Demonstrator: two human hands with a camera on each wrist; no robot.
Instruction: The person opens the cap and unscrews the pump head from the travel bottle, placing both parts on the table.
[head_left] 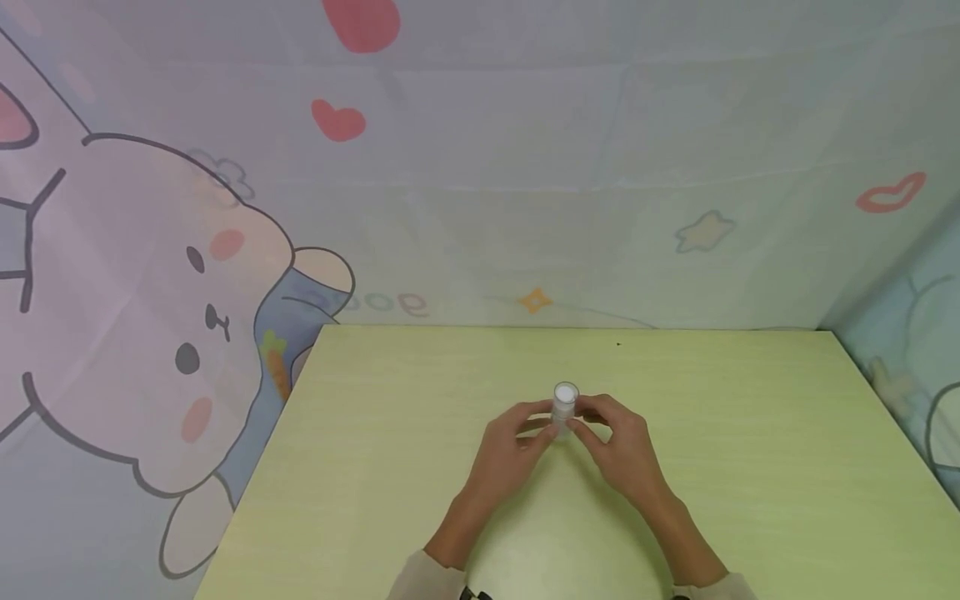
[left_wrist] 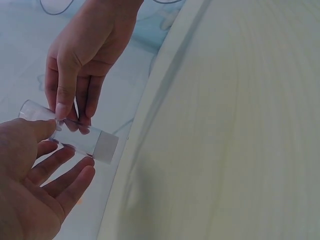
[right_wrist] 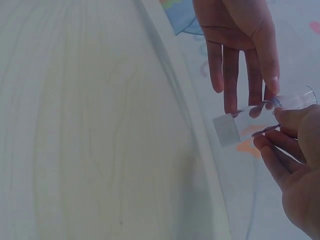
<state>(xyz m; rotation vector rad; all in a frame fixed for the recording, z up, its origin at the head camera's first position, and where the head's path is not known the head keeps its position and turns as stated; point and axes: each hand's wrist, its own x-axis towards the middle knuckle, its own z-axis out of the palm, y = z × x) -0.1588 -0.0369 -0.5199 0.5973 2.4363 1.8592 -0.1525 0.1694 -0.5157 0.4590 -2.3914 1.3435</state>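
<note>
Nearest the left-wrist camera, the person's left hand pinched a clear tube between thumb and fingers, the outermost fingers partly extended. Opposite, the right hand gripped the same tube, likewise by thumb and fingers. The tube thus lay between the two hands, with both thumbs on the side toward the wearer and other fingers on the farther side; it was raised off the tabletop. Its long axis stood close to vertical: the clear rim pointed upward, while a white section at the opposite end pointed down and projected past the fingertips. Behind the wrists, pale sleeves entered at the lower edge of the head view. Farther outward, beyond the yellow-green tabletop, hung a backdrop cloth printed with hearts and a large rabbit turned on its side.
</note>
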